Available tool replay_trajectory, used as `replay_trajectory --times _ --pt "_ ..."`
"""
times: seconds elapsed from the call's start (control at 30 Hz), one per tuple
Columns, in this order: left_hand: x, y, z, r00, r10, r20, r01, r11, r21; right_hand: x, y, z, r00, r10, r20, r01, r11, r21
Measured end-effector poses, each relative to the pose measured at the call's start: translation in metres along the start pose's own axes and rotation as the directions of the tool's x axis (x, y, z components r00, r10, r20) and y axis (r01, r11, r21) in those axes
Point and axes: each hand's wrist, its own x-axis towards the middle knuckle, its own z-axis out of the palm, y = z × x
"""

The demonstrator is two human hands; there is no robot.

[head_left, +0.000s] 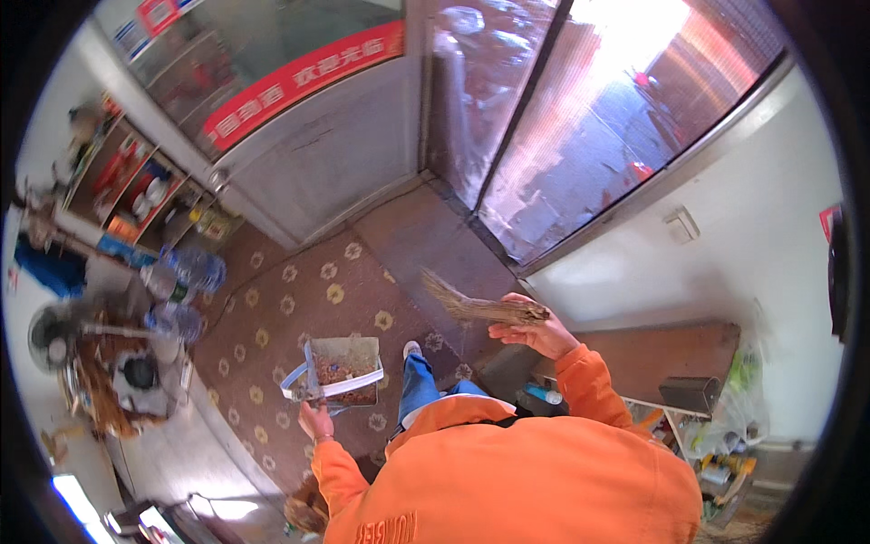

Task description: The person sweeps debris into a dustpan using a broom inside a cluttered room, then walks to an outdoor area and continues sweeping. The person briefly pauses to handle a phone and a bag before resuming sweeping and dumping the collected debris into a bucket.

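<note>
My right hand (544, 337) is closed around the thick end of a worn brown whisk broom (489, 310). The broom's frayed, fanned end points away to the upper left, raised above the floor. Low on the left, my left hand (316, 422) grips the near side of a boxy dustpan (360, 349) with pale rims and a whitish band looped at its left. Brown and reddish debris (337, 365) lies in the dustpan. The fingers of my left hand are partly hidden, and the exact grip point is hard to make out.
A brown floor (299, 308) with flower prints spreads ahead. At left stand large plastic bottles (195, 267), a fan (54, 337) and a filled shelf (136, 186). A grey door (335, 136) and clear strip curtain (580, 154) are ahead; a brown bench (671, 355) is at right.
</note>
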Motion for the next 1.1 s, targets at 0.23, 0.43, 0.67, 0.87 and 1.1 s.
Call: replay_trajectory --times 0.23,0.43,0.67,0.87,1.1 --pt "0.095 0.111 0.033 0.976 0.165 0.141 -0.171 0.985 0.034 0.076 -0.042 0.002 0.952 -0.242 -0.186 0.094 0.812 -0.576" --pt "0.156 0.207 0.057 0.924 0.310 0.224 -0.314 0.949 -0.020 0.172 -0.116 -0.019 0.755 -0.656 0.006 0.049 0.047 -0.998" --pt "0.195 0.337 0.106 0.877 0.363 0.316 -0.404 0.912 0.074 0.308 -0.232 -0.105 0.755 -0.652 -0.065 0.115 0.230 -0.966" --pt "0.210 0.451 0.150 0.779 0.509 0.367 -0.573 0.815 0.088 0.404 -0.322 -0.166 0.791 -0.599 -0.124 0.073 0.293 -0.953" --pt "0.221 0.545 0.207 0.736 0.446 0.510 -0.575 0.809 0.123 0.433 -0.357 -0.218 0.817 -0.559 -0.140 0.055 0.317 -0.947"
